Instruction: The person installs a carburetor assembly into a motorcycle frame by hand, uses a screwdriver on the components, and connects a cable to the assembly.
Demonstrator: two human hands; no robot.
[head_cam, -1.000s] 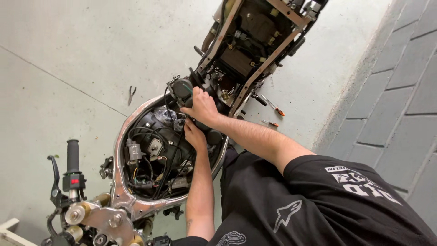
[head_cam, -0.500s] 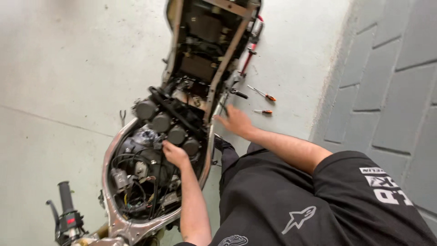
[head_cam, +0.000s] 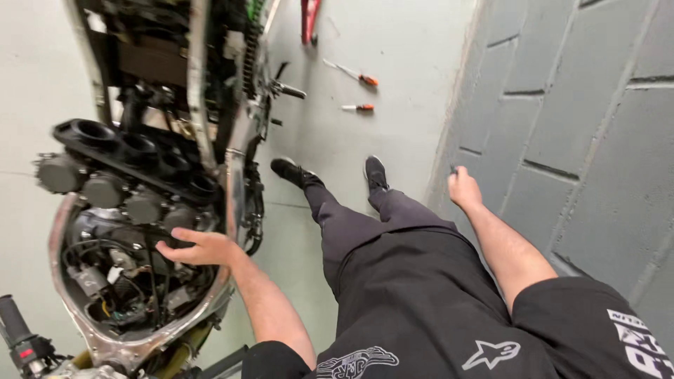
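a person in a black t-shirt and dark trousers stands beside a stripped motorcycle (head_cam: pixel 140 210) on a pale concrete floor (head_cam: pixel 393 42), seen from above through a head-worn camera. the left hand (head_cam: pixel 200 247) reaches in over the bike's open frame, fingers spread and nearly flat, palm down, gripping nothing; its fingertips lie at the edge of the engine bay, just below the bank of carburetors (head_cam: pixel 123 175). that bank, a black rail with 4 round intake mouths over 4 grey round caps, sits at about 11 o'clock from the left hand and close to it. a tangle of wires (head_cam: pixel 119 281) fills the frame at 8 o'clock from the same hand, just beside it.

the right hand (head_cam: pixel 465 188) hangs well apart from the bike, at 3 o'clock from the carburetors, close to a grey block wall (head_cam: pixel 583 126). its fingers are curled loosely inward; whether it has hold of anything, or touches the wall, cannot be told from this angle.

2 screwdrivers with orange handles lie on the floor at 12 o'clock from the person's black shoes (head_cam: pixel 375 172), one longer (head_cam: pixel 351 71) and one shorter (head_cam: pixel 359 107), both well away from either hand. a black handlebar grip (head_cam: pixel 14 326) juts out at the lower left corner, at 8 o'clock from the left hand. a red part (head_cam: pixel 309 17) shows at the top edge, too cropped to identify.
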